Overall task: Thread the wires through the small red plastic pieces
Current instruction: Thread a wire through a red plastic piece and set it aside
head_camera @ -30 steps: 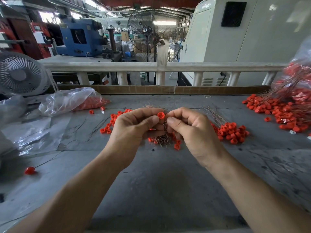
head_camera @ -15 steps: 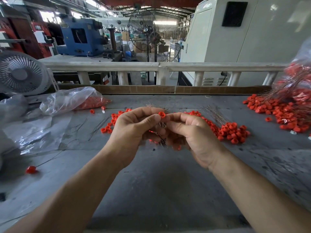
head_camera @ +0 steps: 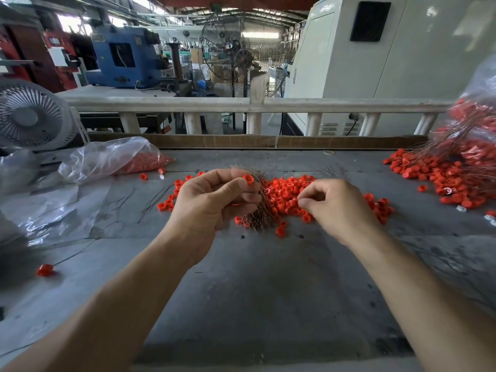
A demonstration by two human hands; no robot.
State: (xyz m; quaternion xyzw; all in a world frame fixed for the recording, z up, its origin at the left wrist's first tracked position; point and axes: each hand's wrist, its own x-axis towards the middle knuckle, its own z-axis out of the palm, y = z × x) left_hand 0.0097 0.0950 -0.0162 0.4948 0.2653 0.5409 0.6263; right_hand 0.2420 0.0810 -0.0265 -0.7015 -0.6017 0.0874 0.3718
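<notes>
My left hand (head_camera: 214, 202) pinches a small red plastic piece (head_camera: 248, 180) between thumb and forefinger, and its lower fingers grip a bundle of thin copper wires (head_camera: 257, 218) that fans out above and below the fist. My right hand (head_camera: 336, 208) hovers to the right, over the loose pile of red pieces (head_camera: 288, 193) on the grey table. Its thumb and forefinger are pinched together, and I cannot tell whether a wire is between them.
A heap of red pieces with wires threaded through them (head_camera: 445, 175) spills from a plastic bag (head_camera: 480, 122) at the right. A clear bag of red pieces (head_camera: 115, 158) and plastic sheets lie at the left, near a white fan (head_camera: 29, 116). One threaded piece (head_camera: 45, 270) lies at front left.
My right hand has pulled away to the right from my left hand, uncovering the pile of red pieces. My left hand still holds the red piece and the wire bundle.
</notes>
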